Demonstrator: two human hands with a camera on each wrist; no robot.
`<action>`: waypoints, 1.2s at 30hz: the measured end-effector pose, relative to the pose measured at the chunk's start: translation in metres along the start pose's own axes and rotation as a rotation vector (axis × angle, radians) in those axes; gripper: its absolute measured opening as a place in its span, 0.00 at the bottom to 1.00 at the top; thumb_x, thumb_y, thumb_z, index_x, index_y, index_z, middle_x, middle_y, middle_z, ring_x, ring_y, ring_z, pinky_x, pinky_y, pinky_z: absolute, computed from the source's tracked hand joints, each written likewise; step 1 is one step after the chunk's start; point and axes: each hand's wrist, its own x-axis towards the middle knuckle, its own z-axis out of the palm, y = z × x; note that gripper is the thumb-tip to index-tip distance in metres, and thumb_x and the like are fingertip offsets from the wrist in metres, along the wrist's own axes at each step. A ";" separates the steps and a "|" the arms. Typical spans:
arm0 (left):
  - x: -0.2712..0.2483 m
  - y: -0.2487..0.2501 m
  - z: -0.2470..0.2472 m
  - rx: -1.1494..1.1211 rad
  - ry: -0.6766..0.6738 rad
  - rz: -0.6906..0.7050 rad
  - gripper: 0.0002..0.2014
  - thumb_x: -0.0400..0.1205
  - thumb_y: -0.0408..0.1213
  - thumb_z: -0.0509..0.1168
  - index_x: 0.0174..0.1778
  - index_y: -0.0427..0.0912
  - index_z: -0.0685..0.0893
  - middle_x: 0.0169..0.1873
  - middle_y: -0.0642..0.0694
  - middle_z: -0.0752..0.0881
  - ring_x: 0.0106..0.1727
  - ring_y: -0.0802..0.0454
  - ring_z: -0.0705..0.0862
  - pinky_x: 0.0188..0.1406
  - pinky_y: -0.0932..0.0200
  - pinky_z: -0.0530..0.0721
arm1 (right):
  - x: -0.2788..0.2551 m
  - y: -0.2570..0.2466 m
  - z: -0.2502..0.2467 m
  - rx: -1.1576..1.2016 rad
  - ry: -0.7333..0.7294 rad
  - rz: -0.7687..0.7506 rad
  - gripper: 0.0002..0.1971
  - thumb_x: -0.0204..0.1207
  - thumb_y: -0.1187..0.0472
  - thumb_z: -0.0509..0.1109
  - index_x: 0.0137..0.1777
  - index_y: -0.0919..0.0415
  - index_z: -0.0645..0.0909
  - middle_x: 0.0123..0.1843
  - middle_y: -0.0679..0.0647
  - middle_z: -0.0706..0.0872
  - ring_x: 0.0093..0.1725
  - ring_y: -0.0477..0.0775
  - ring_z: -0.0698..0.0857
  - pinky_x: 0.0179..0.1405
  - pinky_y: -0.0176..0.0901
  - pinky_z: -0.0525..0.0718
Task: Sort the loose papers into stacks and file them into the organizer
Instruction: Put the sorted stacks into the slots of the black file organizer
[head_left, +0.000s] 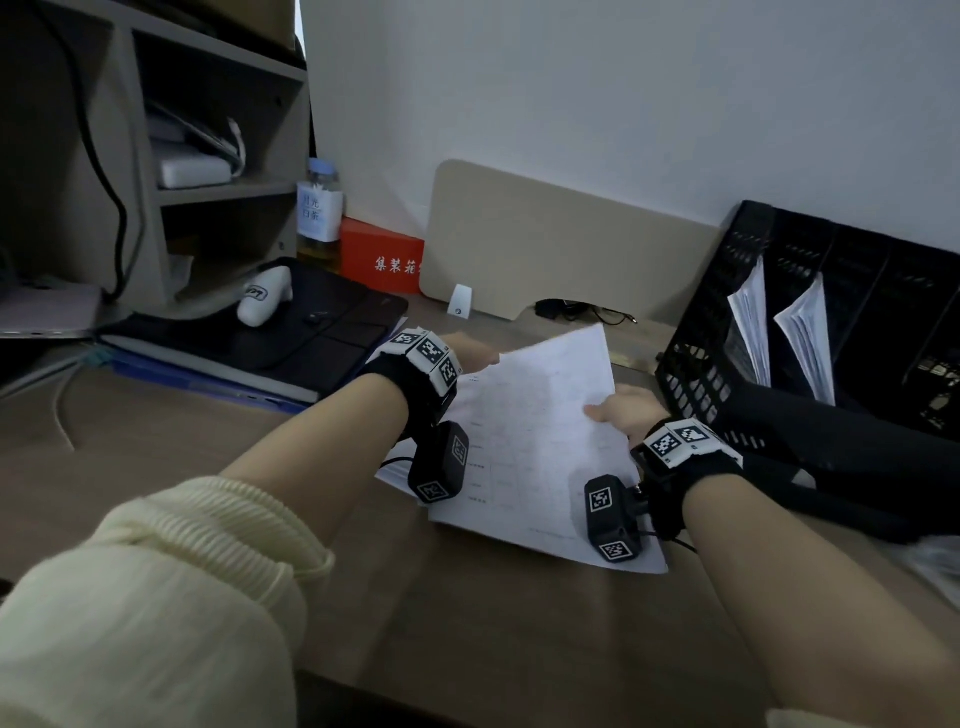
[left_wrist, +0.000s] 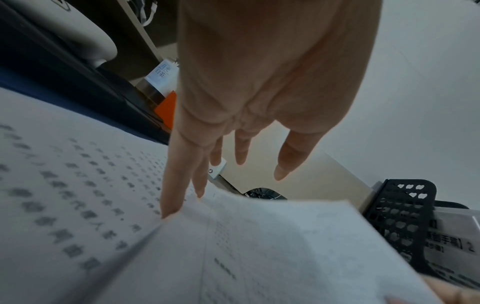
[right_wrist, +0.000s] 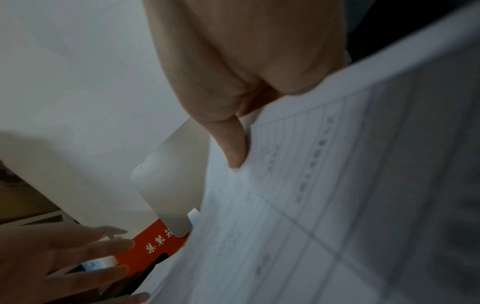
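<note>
Head view, nearest you: your two bare forearms reach out over the desk (head_left: 467, 639), the left one coming out of a pushed-up cream sleeve (head_left: 156, 597). Between them lie the papers (head_left: 524, 499), and you hold one sheet (head_left: 550, 374) raised off that pile, tilted with its far edge up. Your right hand (head_left: 621, 410) pinches the sheet's right edge; the right wrist view shows the thumb (right_wrist: 233, 144) pressed on the printed face with the other fingers hidden behind the paper. Your left hand (head_left: 470, 351) is at the sheet's left edge with straight, slightly spread fingers (left_wrist: 179, 174); the left wrist view shows its fingertips touching the page below, right where the raised sheet lifts away, and gripping nothing. Beyond your right hand, the black organizer (head_left: 810, 322) leans back toward the wall, with two bundles of filed paper (head_left: 779, 327) standing in its slots. Beyond your left hand is a dark pad (head_left: 291, 332) with a white device (head_left: 265, 296) on it, then a red box (head_left: 382, 254) and a bottle (head_left: 319, 213). A beige board (head_left: 561, 244) stands against the wall behind the sheet, and a shelf unit (head_left: 171, 145) fills the far left.
</note>
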 end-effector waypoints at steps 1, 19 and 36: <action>0.003 -0.003 0.001 -0.062 0.021 -0.038 0.36 0.82 0.51 0.65 0.83 0.39 0.60 0.81 0.36 0.63 0.79 0.37 0.67 0.74 0.40 0.74 | -0.005 -0.001 -0.001 0.085 0.024 -0.053 0.16 0.76 0.72 0.71 0.63 0.69 0.82 0.63 0.61 0.86 0.60 0.62 0.85 0.66 0.55 0.81; -0.039 0.035 -0.023 -0.813 0.356 0.570 0.19 0.79 0.39 0.73 0.64 0.39 0.79 0.59 0.47 0.87 0.59 0.50 0.87 0.57 0.52 0.87 | -0.067 -0.080 -0.024 0.677 0.270 -0.675 0.12 0.79 0.72 0.66 0.45 0.52 0.82 0.47 0.49 0.88 0.52 0.55 0.87 0.58 0.52 0.86; -0.035 0.010 -0.003 -0.652 0.221 0.509 0.22 0.79 0.44 0.72 0.68 0.38 0.83 0.55 0.54 0.86 0.51 0.61 0.84 0.38 0.83 0.79 | -0.069 -0.046 -0.016 0.703 0.079 -0.336 0.12 0.80 0.65 0.68 0.62 0.60 0.77 0.58 0.56 0.86 0.55 0.55 0.86 0.61 0.54 0.83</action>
